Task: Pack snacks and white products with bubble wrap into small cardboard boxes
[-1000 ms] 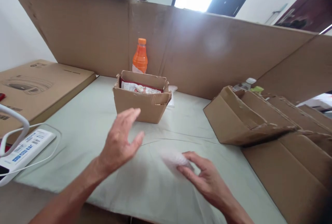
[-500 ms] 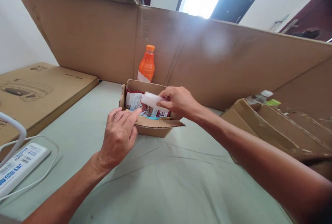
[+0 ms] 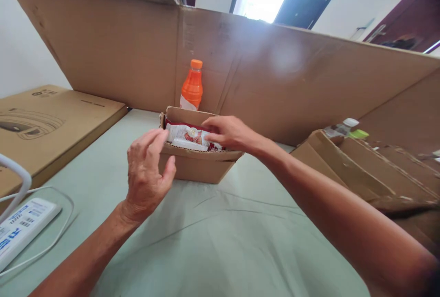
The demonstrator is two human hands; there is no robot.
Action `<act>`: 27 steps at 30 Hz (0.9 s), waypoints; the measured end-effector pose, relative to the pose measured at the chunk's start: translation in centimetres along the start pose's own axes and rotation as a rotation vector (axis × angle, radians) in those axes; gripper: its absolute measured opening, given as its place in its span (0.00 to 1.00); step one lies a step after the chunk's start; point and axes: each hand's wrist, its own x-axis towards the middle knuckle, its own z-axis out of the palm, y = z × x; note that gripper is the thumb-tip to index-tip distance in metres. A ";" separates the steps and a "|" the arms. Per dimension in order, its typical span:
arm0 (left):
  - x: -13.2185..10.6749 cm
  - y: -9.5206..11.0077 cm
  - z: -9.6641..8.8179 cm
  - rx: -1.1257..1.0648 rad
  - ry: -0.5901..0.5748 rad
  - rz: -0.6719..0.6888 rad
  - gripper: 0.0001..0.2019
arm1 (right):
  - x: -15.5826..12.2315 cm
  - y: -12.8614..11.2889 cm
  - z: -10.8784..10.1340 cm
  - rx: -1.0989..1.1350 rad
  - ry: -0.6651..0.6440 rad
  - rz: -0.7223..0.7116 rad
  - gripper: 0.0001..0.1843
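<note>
A small open cardboard box (image 3: 195, 166) stands in front of me. Inside lies a printed food packet (image 3: 192, 133), white with dark red. A white, soft-looking piece (image 3: 186, 144) rests along the box's front inner side, partly hidden by the front edge. My right hand (image 3: 228, 133) is over the box's right side, fingers apart and holding nothing; its fingertips are close to the packet. At the box's left front corner, my left hand (image 3: 147, 168) is open with thumb and fingers spread. Whether its fingertips touch the rim I cannot tell.
An orange bottle (image 3: 191, 87) stands behind the box, before a tall cardboard wall (image 3: 292, 77). A flat printed carton (image 3: 65, 127) lies at left, with a white power strip (image 3: 27, 226) and cable nearer me. At right, a larger carton (image 3: 350, 164) has a clear bottle (image 3: 343, 127) behind its edge.
My right hand has let go of the white piece, which now lies in the box. The box's front flap sits more upright. My left hand has drawn back slightly left and opened wider.
</note>
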 end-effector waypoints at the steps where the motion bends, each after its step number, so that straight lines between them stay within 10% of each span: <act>1: -0.3 -0.3 -0.3 -0.030 0.002 -0.072 0.31 | -1.8 0.8 -0.6 0.034 0.175 0.058 0.11; 5: -1.9 -1.8 -0.6 -0.266 -0.104 -0.517 0.33 | -10.3 4.1 0.7 0.178 0.626 0.244 0.12; 10: -2.5 -3.7 1.5 -0.629 -0.287 -0.881 0.35 | -13.2 4.8 9.1 0.471 0.364 0.314 0.32; 17: -2.2 -0.5 4.2 -0.804 -0.262 -0.916 0.32 | -11.3 3.5 10.2 0.523 0.358 0.414 0.24; 23: -6.0 6.0 1.3 -1.019 -0.591 -0.920 0.30 | -26.1 1.1 10.3 0.270 0.554 0.551 0.19; 27: -8.0 4.5 -3.3 -0.930 -0.692 -0.930 0.30 | -33.0 -2.5 13.5 0.184 0.606 0.441 0.28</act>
